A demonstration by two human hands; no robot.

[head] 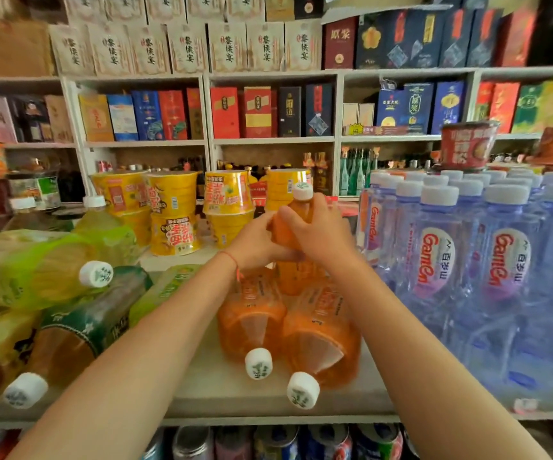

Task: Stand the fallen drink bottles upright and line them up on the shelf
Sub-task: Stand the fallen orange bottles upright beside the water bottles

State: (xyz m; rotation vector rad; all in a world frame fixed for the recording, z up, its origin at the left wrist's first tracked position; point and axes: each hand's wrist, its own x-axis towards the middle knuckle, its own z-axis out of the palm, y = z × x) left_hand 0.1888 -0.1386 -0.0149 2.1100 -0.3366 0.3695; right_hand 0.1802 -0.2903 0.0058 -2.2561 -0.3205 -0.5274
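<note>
Two bare forearms are seen nearest the camera, reaching in from 7 and 5 o'clock toward the middle of the shelf [202, 386]. An upright orange bottle [293, 227] is gripped by both hands at about 12 o'clock from the frame's centre: the left hand [257, 242] is wrapped on its left side and the right hand [318, 232] on its right, the fingers [288, 215] of both closed around the body below the white cap [302, 190]. A red string [232, 258] is worn on the left wrist.

Just below the hands, two more orange bottles are lying on the shelf, caps pointed toward the camera: the left fallen bottle [252, 320] and, touching it at 3 o'clock, the right fallen bottle [321, 340]. At 9 o'clock, green bottles [36, 270] and a dark-labelled bottle [79, 333] are lying on their sides, piled together. At 3 o'clock, upright water bottles [441, 260] are packed in rows. Yellow cups [174, 210] are stacked behind the hands at 11 o'clock. Cans [268, 441] are visible on the level beneath the shelf.
</note>
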